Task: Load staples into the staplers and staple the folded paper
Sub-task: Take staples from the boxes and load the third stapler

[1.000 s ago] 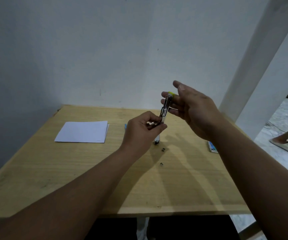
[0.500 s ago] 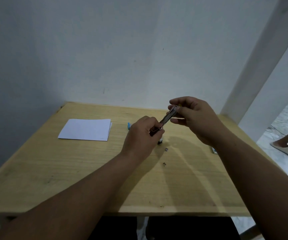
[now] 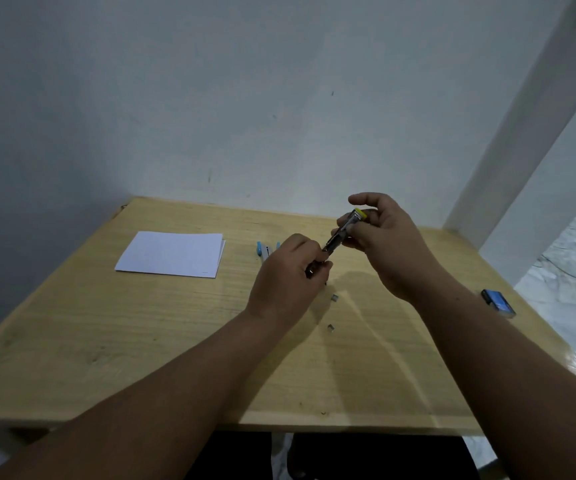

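Observation:
Both hands hold a small metal stapler with a yellow end, tilted above the wooden table. My right hand grips its upper, yellow end, index finger lifted off. My left hand pinches its lower end together with a strip of staples. Folded white paper lies flat at the table's far left. A blue stapler lies behind my left hand, partly hidden.
Two small staple pieces lie on the table right of my left wrist. A blue staple box sits near the right edge. White walls stand close behind; a tiled floor drops off to the right.
The stapler went from upright to slanted and came lower toward the table. My right hand closed around its top, then lifted its index finger. The camera view tipped downward.

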